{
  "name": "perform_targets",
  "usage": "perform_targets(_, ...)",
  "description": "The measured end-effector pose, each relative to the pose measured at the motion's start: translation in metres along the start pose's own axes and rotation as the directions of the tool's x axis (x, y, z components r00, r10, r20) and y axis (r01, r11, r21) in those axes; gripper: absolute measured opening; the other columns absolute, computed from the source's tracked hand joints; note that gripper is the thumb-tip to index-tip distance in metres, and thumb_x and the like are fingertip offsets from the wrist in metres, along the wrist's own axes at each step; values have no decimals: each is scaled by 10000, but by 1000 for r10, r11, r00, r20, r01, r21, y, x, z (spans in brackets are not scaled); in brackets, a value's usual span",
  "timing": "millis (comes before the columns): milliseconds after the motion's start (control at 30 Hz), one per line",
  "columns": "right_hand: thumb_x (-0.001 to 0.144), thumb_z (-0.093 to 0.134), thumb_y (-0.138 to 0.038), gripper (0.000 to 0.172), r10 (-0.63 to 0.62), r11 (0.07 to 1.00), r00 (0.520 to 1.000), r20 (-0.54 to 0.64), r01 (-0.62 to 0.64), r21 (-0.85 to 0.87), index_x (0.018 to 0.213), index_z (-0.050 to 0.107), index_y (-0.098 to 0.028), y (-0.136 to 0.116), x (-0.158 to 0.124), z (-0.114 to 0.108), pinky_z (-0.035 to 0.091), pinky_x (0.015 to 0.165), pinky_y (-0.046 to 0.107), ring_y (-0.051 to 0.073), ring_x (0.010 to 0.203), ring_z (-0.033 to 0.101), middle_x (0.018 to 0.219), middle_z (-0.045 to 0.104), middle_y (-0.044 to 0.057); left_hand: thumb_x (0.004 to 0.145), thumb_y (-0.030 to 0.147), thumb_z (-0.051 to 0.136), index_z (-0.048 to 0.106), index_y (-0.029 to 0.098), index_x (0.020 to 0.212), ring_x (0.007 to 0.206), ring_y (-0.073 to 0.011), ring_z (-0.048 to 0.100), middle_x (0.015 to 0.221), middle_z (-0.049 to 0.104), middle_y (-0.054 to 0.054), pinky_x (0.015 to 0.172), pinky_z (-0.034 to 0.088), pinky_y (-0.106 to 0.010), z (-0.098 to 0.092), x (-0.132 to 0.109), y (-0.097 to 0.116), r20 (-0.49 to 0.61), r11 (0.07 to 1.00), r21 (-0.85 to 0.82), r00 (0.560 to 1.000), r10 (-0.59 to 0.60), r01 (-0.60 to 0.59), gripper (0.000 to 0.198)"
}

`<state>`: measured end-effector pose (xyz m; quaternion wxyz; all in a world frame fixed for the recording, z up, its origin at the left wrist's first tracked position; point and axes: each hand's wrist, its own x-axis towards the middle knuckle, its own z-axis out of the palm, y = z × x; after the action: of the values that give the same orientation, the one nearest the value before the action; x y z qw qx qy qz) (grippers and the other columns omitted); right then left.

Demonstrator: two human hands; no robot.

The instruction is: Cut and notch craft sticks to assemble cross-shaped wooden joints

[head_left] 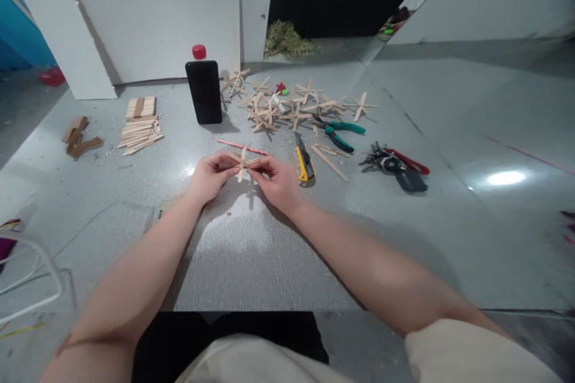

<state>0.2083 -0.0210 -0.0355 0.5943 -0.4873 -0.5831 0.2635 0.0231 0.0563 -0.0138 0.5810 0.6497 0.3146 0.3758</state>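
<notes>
Both hands meet over the grey floor and pinch a small star of crossed wooden sticks [243,161]. My left hand [210,176] grips its left arm with thumb and fingers. My right hand [277,181] grips its right arm the same way. A thin pink stick [242,146] lies just beyond the star. A yellow utility knife [305,160] rests right of my right hand.
A heap of finished stick stars [287,105] lies further back, with green-handled pliers [344,131] beside it. A black bottle with a red cap [203,88] stands upright. Stacked flat sticks [140,125] lie left, brown wood pieces [79,139] further left. Keys [395,163] lie right.
</notes>
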Motion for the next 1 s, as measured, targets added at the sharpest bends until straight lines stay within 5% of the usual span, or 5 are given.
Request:
perform_targets(167, 904, 738, -272, 54, -43, 999, 999, 28, 43, 11, 939, 770, -247, -4, 2, -1, 628, 861, 379, 216, 978, 762, 1052, 803, 76, 764, 289, 865, 776, 211, 1001, 857, -175, 734, 942, 792, -28, 871, 572, -330, -1, 2, -3, -33, 999, 40, 999, 22, -21, 265)
perform_targets(467, 885, 742, -248, 59, -102, 994, 995, 15, 103, -48, 889, 800, -253, -9, 4, -1, 617, 797, 362, 206, 892, 731, 967, 782, 62, 714, 278, 868, 797, 209, 885, 654, -132, 591, 781, 751, -4, 666, 481, -284, -2, 1, -2, -67, 990, 138, 998, 13, -3, 197)
perform_targets(767, 872, 724, -219, 43, -100, 994, 995, -27, 99, -51, 882, 755, -247, -7, 3, -2, 604, 823, 377, 198, 845, 711, 914, 773, 44, 766, 235, 712, 779, 222, 1072, 977, -222, 759, 1059, 812, -64, 859, 602, -356, -1, -4, 7, 56, 1000, 26, 998, 12, -13, 314)
perform_targets(1000, 849, 714, -215, 39, -64, 998, 998, 9, 64, -12, 844, 743, -239, -8, 4, 0, 585, 732, 332, 182, 785, 699, 841, 759, 34, 790, 293, 810, 742, 198, 1079, 980, -220, 779, 1082, 811, -87, 950, 611, -399, 5, -8, 13, 7, 1000, 16, 1000, 15, -15, 312)
